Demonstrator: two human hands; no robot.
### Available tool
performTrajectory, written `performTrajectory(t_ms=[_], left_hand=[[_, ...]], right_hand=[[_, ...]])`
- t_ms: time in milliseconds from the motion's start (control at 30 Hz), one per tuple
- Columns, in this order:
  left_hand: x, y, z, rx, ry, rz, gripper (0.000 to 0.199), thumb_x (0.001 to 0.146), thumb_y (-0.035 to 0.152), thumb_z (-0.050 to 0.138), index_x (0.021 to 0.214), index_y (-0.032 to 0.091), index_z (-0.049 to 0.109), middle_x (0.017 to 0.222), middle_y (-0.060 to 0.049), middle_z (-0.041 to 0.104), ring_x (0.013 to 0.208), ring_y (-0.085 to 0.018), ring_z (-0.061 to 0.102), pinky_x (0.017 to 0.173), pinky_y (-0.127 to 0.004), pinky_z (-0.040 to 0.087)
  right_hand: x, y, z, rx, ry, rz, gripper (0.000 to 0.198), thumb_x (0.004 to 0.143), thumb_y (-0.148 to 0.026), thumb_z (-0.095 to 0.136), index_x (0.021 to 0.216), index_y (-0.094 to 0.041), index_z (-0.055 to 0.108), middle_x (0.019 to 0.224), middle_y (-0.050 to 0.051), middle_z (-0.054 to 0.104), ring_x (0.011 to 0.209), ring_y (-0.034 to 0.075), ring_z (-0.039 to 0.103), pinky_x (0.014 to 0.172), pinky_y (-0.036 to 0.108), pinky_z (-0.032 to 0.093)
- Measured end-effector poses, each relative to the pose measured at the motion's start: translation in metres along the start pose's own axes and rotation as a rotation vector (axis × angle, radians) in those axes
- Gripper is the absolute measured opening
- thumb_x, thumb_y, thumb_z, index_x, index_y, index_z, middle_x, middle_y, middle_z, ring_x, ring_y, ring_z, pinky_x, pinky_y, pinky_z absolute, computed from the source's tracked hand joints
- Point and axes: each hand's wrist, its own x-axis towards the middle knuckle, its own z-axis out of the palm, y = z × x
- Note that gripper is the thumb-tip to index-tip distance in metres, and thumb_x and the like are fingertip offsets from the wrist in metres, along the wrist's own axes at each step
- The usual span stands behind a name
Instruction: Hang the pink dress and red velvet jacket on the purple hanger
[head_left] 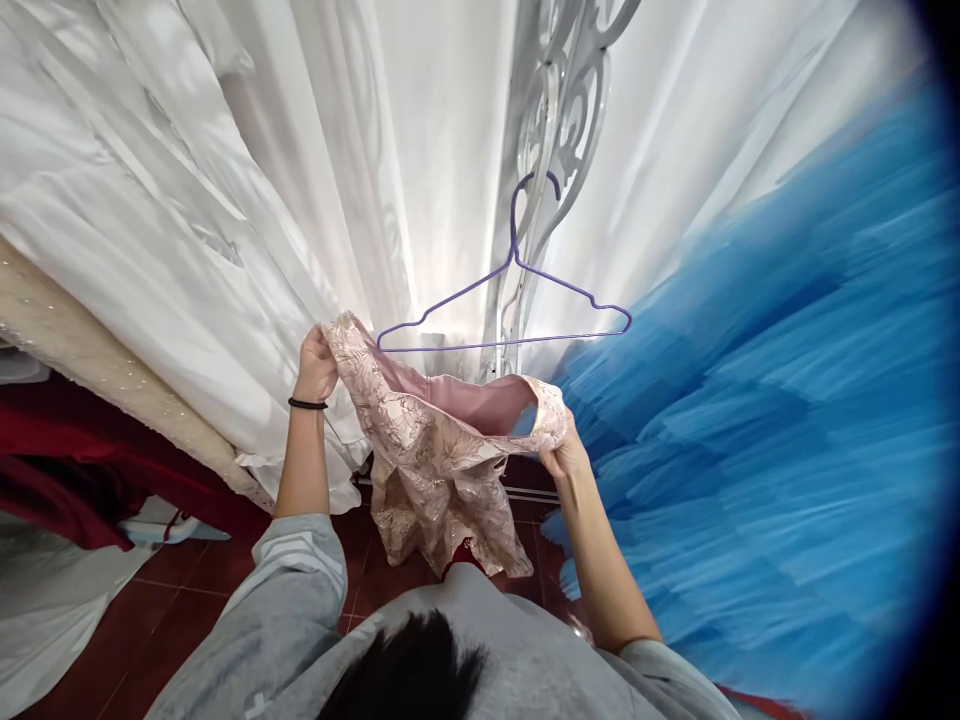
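Observation:
A pink brocade dress [420, 430] with a metallic floral pattern and a plain pink lining hangs stretched between my two hands. My left hand [318, 365], with a black band at the wrist, grips one shoulder of it. The opposite shoulder is pinched in my right hand [566, 450], whose fingers are partly hidden behind the cloth. Just above the neckline a purple hanger [465, 291] hangs by its hook on a white scrollwork metal frame [551, 120]. The left end of the hanger is close to the dress's left shoulder; whether they touch I cannot tell.
White drapery [300, 150] covers the back and left. A large blue tulle garment [787, 400] fills the right side. Sparkly cream fabric [112, 370] and dark red clothes [97, 440] hang at the lower left, above a red tiled floor [165, 590].

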Motion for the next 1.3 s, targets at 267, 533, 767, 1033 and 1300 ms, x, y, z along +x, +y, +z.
performTrajectory(t_ms=[267,533,767,1033,1300], left_hand=[[0.019,0.032,0.062,0.277,-0.331,-0.035,0.063,0.04,0.035,0.095,0.088,0.019,0.057,0.083,-0.001,0.07,0.078,-0.017,0.069,0.068,-0.023,0.054],[0.013,0.029,0.106,0.353,-0.213,-0.099,0.038,0.049,0.032,0.086,0.076,0.016,0.065,0.07,-0.003,0.069,0.065,-0.016,0.065,0.058,-0.023,0.051],[0.012,0.022,0.104,0.461,-0.125,-0.014,0.026,0.049,0.032,0.083,0.061,0.016,0.067,0.06,-0.001,0.065,0.06,-0.014,0.06,0.059,-0.024,0.051],[0.008,0.019,0.099,0.459,-0.136,0.021,0.026,0.051,0.032,0.085,0.066,0.016,0.072,0.063,-0.001,0.067,0.059,-0.012,0.06,0.058,-0.021,0.05],[0.004,0.016,0.107,0.413,-0.136,0.02,0.027,0.05,0.033,0.085,0.065,0.016,0.071,0.062,-0.002,0.067,0.057,-0.013,0.059,0.054,-0.022,0.049]], right_hand=[[0.004,-0.021,-0.027,-0.124,0.07,-0.116,0.042,0.063,-0.047,0.081,0.097,-0.025,0.07,0.091,0.005,0.075,0.091,0.024,0.074,0.069,0.031,0.063],[0.001,-0.035,-0.056,-0.087,0.339,-0.325,0.031,0.053,-0.023,0.084,0.082,-0.021,0.075,0.083,0.001,0.077,0.074,0.018,0.071,0.068,0.028,0.06],[0.026,-0.055,-0.113,-0.102,0.443,-0.375,0.029,0.05,-0.023,0.084,0.079,-0.023,0.079,0.084,-0.001,0.078,0.075,0.018,0.071,0.071,0.028,0.059],[0.068,-0.11,-0.127,-0.166,0.256,-0.397,0.043,0.049,-0.045,0.092,0.084,-0.023,0.079,0.093,0.003,0.078,0.093,0.023,0.072,0.088,0.035,0.06],[0.121,-0.15,-0.115,-0.483,0.135,-0.478,0.032,0.053,-0.039,0.088,0.073,-0.018,0.075,0.073,-0.001,0.074,0.075,0.02,0.07,0.072,0.032,0.058]])
